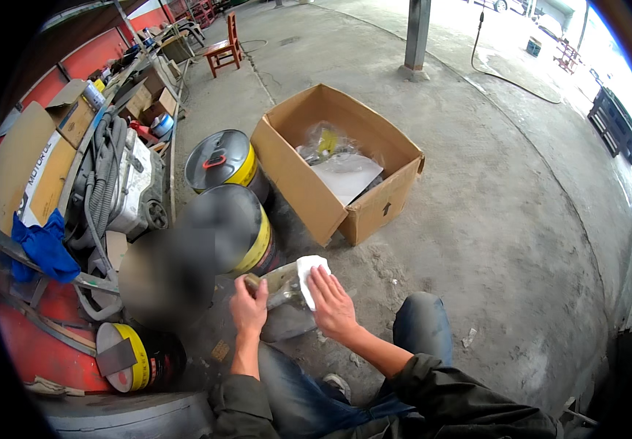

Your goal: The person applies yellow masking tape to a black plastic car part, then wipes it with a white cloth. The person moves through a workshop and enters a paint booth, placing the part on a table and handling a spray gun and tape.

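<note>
White cloth (309, 265) on some cloudy see-through thing (287, 324), near the closer dark drum (230, 219)
Right hand (332, 304) lies flat on the cloth — left hand (248, 309) is clamped round what looks like a brown handle (252, 280)

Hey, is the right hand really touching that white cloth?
Touching. The head view shows the right hand with its fingers lying flat over the white cloth, no gap showing between them.
</note>
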Demonstrator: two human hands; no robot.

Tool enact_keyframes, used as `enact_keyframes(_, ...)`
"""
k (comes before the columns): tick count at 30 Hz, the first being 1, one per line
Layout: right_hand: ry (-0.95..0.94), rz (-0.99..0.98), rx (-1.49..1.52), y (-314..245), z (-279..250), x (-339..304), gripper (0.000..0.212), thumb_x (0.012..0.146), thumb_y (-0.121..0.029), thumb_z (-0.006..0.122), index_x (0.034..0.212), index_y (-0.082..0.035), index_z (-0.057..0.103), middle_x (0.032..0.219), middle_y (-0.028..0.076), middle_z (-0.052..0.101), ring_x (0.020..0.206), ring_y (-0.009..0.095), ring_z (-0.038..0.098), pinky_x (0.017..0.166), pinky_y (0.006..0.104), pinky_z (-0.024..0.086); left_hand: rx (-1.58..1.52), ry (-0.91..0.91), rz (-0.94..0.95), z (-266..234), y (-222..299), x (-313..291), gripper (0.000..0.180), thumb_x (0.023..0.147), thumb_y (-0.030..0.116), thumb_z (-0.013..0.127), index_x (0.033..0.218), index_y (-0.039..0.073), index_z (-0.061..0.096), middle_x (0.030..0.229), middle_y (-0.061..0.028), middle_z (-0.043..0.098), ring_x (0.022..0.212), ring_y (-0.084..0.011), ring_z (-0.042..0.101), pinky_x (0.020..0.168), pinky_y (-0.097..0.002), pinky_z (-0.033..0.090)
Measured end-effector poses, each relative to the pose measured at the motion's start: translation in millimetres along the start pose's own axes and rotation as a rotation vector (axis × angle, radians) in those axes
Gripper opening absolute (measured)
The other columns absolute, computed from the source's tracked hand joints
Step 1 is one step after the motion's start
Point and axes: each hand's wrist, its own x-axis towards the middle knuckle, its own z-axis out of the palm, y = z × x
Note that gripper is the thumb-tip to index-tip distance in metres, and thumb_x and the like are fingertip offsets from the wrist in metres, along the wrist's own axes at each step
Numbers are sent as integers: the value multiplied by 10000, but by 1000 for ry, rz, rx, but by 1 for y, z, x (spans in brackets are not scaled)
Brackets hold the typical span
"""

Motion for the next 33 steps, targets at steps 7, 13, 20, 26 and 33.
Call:
enact_keyframes(7,-16,22,164,-8,7,4,487,844,-163,516,1279,55,491,1335,216,482,1274,299,450,1062,386,337,-2,44,6,-15,-14,-11,407,840,372,650,1038,27,562,734,-157,650,678,-319,654,620,-404,497)
enact_keyframes(13,233,997,1577,36,-10,0,322,943,-241,514,1129,13,583,1081,100,652,989,207,625,892,329,467,68,-61,8,-20,9,-7,405,787,347,710,1019,39,584,822,-119,645,761,-302,632,678,-394,485)
enact_keyframes(20,341,1158,1782,52,-40,-12,335,954,-208,489,1209,6,523,1179,102,606,1055,229,600,915,370,471,140,-422,272,-10,65,5,506,699,310,761,1110,49,621,990,-125,658,919,-321,622,807,-410,493)
enact_keyframes(26,355,1173,1690,67,-45,-43,321,942,-197,521,1189,7,529,1151,95,609,1035,221,605,890,354,485,436,-565,357,6,85,9,431,753,314,710,1022,-13,629,937,-188,655,907,-347,628,817,-413,496)
enact_keyframes(33,357,1209,1688,80,-32,-63,322,940,-210,526,1187,-4,538,1154,89,610,1015,205,613,848,330,498,612,-747,505,13,101,18,344,721,180,733,957,-43,622,1117,-214,591,1063,-325,568,845,-372,496)
